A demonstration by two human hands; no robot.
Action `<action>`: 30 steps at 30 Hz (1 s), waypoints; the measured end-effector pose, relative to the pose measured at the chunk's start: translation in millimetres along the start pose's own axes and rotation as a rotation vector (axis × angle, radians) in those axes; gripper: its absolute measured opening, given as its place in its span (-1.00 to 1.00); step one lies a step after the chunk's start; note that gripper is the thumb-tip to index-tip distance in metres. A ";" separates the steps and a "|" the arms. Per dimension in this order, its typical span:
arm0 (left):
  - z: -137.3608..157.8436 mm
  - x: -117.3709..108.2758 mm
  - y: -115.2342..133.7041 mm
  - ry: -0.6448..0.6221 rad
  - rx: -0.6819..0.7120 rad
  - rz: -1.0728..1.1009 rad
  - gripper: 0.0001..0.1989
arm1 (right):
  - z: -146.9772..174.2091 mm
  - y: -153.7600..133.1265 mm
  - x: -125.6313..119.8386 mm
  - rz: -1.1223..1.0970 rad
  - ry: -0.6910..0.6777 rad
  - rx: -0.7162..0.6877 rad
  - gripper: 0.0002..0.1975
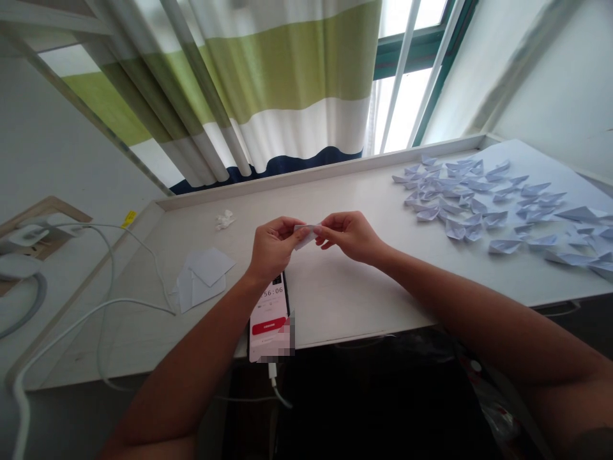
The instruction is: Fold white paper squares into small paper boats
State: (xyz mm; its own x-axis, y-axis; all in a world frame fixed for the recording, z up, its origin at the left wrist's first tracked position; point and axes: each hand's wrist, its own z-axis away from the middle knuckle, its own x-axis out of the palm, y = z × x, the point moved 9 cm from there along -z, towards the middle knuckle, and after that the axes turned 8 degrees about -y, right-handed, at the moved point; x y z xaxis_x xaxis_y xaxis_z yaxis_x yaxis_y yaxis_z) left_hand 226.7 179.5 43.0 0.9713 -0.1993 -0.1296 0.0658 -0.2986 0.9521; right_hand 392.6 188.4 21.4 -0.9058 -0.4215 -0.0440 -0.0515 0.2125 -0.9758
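Note:
Between my two hands, above the middle of the white table, is a small folded piece of white paper (304, 237). My left hand (274, 248) pinches its left side with thumb and fingers. At the paper's upper right edge, my right hand (348, 235) grips it with thumb and forefinger, the other fingers curled behind. Under my left wrist lies a phone (268, 310) with a lit screen and a plugged-in cable. Loose square paper sheets (211, 267) lie left of my left forearm. Many folded paper boats (472, 191) are spread on the table's right side.
A crumpled white scrap (225, 220) lies at the back left of the table (354, 300). White cables (119, 303) run across the left side from a power strip (29, 236). A raised ledge (287, 181) and a striped curtain (297, 70) border the back.

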 end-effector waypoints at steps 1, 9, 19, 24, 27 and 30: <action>0.0 0.0 -0.9 0.008 -0.005 0.000 -0.65 | -0.2 -0.3 -0.3 0.003 0.001 -0.010 -0.49; -2.2 1.1 -9.2 -0.012 -0.030 0.035 -0.62 | 1.1 -6.0 -3.0 0.037 0.024 -0.073 -0.54; -3.1 6.5 -18.2 -0.093 -0.059 0.043 -0.57 | -1.0 1.4 -1.7 0.098 -0.024 -0.016 -0.51; -2.4 7.4 -19.4 -0.076 -0.062 0.081 -0.55 | 0.2 -3.5 -1.9 0.089 0.000 -0.056 -0.53; -2.2 8.2 -16.8 -0.091 -0.067 0.085 -0.55 | 1.6 -7.2 -2.2 0.100 0.020 -0.083 -0.55; -2.0 7.8 -13.9 -0.095 -0.073 0.088 -0.56 | 2.8 -9.5 -3.6 0.109 0.044 -0.106 -0.55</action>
State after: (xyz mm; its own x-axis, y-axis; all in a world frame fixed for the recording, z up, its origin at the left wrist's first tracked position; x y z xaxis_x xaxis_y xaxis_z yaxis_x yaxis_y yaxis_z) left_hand 233.9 184.0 29.3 0.9484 -0.3101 -0.0669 0.0008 -0.2085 0.9780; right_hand 397.5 185.5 30.2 -0.9257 -0.3525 -0.1368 0.0061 0.3479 -0.9375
